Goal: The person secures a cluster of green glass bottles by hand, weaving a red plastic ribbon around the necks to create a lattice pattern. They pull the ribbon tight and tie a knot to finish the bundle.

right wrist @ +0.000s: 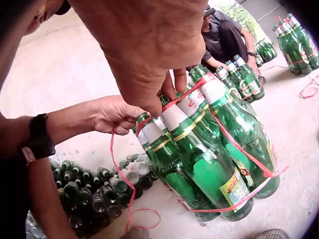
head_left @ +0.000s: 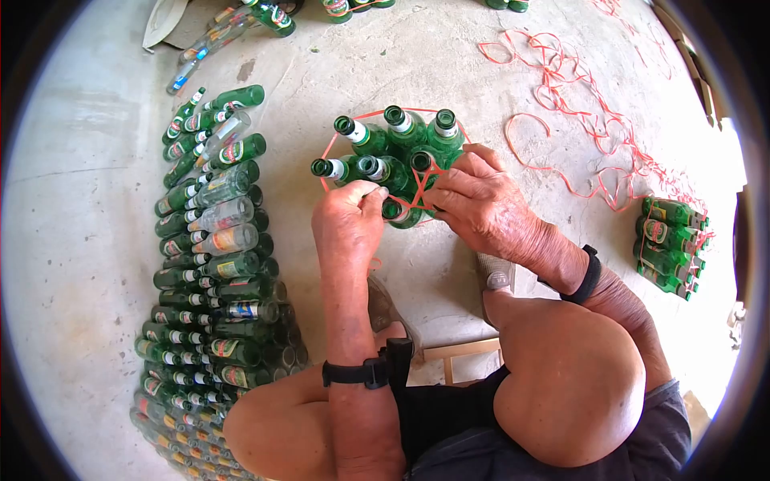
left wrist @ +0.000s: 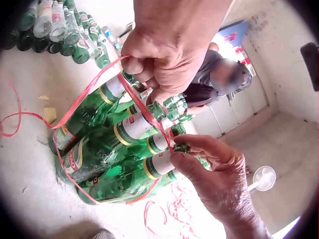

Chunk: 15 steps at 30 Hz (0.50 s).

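Several green bottles stand upright in a tight bunch on the floor, with red plastic strap around their lower bodies. More of the strap runs across the bottle necks. The left hand pinches the strap between thumb and curled fingers at the near left of the bunch; in the left wrist view this hand is above the necks. Thumb and fingers of the right hand pinch the strap at a neck on the near right, also visible in the left wrist view, where the right hand is beside a bottle mouth.
Rows of bottles lie stacked on the left. Loose red strap is tangled on the floor at the right, near a tied bundle of bottles. More bottles are at the far edge. Shoes are close to the bunch.
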{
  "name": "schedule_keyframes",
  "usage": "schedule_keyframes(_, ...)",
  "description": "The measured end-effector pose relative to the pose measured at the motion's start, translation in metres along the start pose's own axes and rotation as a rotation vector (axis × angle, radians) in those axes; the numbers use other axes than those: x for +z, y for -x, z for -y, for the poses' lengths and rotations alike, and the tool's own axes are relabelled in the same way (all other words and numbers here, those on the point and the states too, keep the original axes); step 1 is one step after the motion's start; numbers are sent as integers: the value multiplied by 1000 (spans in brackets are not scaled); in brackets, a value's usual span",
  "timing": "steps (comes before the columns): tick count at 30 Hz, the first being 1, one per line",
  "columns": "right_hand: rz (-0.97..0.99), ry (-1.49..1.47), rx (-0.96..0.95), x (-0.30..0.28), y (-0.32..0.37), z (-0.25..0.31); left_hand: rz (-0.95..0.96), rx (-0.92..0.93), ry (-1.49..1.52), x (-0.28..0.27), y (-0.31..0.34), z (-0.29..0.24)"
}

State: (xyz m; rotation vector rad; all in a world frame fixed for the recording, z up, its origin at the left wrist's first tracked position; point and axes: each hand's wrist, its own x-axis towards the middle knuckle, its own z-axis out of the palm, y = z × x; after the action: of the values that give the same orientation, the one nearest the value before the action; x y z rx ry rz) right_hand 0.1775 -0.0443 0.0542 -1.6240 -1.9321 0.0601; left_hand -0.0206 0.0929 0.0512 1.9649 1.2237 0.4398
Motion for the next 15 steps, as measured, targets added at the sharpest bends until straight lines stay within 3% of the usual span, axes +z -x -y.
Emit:
schedule_keyframes(8, 21, -21, -5, 0, -1, -2, -206, 89, -202, 14, 16, 6)
schedule_keyframes(15, -4, -23, -11, -2, -3, 0, -297, 97, -169, 21, 29, 12)
